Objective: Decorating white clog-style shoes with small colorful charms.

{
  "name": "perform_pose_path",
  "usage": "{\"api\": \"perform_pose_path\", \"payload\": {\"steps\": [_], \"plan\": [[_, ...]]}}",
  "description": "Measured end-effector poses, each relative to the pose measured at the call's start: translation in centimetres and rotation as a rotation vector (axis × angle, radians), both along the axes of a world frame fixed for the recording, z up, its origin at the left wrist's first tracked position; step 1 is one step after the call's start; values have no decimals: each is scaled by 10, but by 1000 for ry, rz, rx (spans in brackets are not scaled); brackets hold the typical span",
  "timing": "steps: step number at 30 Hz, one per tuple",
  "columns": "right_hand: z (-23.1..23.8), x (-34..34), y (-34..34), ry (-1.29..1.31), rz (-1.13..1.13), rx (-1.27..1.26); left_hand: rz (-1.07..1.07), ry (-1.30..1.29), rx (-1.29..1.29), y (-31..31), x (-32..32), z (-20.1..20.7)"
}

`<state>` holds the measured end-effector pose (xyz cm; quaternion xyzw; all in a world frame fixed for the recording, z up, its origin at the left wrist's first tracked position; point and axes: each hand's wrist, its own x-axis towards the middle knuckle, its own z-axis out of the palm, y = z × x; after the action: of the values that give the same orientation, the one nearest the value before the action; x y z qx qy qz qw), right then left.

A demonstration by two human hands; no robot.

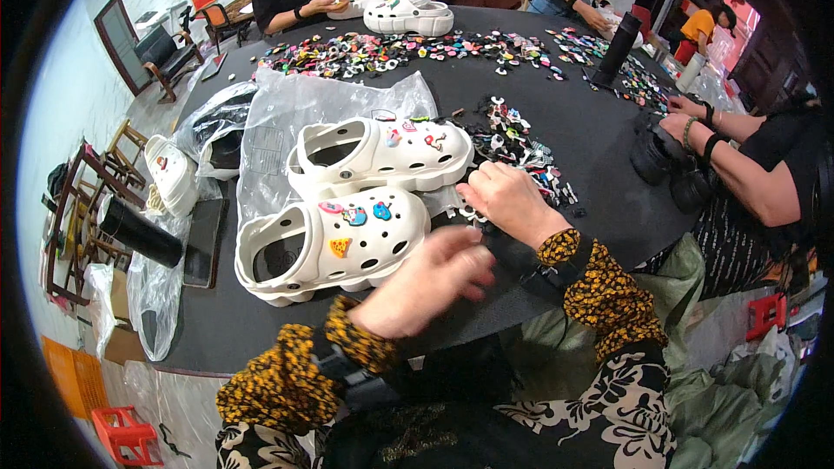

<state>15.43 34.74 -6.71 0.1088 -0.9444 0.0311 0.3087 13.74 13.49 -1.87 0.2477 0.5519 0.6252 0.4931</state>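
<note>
Two white clogs lie side by side before me, toes to the right. The near clog (287, 287) carries colourful charms, among them a pizza-slice charm (340, 247) and a blue charm (381, 210). Pink and red charms sit on the far clog (321, 175). My left hand (426, 282) is just off the near clog's toe, its fingers smeared by motion. Beside the far clog's toe, my right hand (512, 201) has its fingers bent together at the edge of a loose charm pile (521, 143); whatever they hold is hidden.
A clear plastic bag (278, 104) lies under the clogs. At left are a phone-like dark slab (204, 243), a black cylinder (139, 230) and another white clog (170, 175). More charms (347, 54) cover the far table, where other people handle shoes. A black bottle (617, 48) stands right.
</note>
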Motion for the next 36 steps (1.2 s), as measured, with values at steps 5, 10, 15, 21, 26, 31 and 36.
{"api": "perform_pose_path", "payload": {"steps": [5, 10, 15, 21, 26, 31, 36], "plan": [[17, -5, 18, -25, -27, -26, 430, 215, 157, -3, -69, 30], [48, -33, 23, -33, -30, -287, 650, 423, 59, -10, -119, 43], [42, -69, 21, 49, 34, -335, 484, 506, -226, -1, -168, 11], [31, -77, 9, -96, 71, -573, 471, 583, -501, 20, -168, 13], [39, -57, 28, -32, -83, -383, 453, 516, -445, 7, -182, -4], [28, -37, 45, -126, -149, -273, 477, 390, -352, 12, -155, 11], [42, -33, 11, 89, 51, -407, 367, 330, -329, 1, -134, 30]]}}
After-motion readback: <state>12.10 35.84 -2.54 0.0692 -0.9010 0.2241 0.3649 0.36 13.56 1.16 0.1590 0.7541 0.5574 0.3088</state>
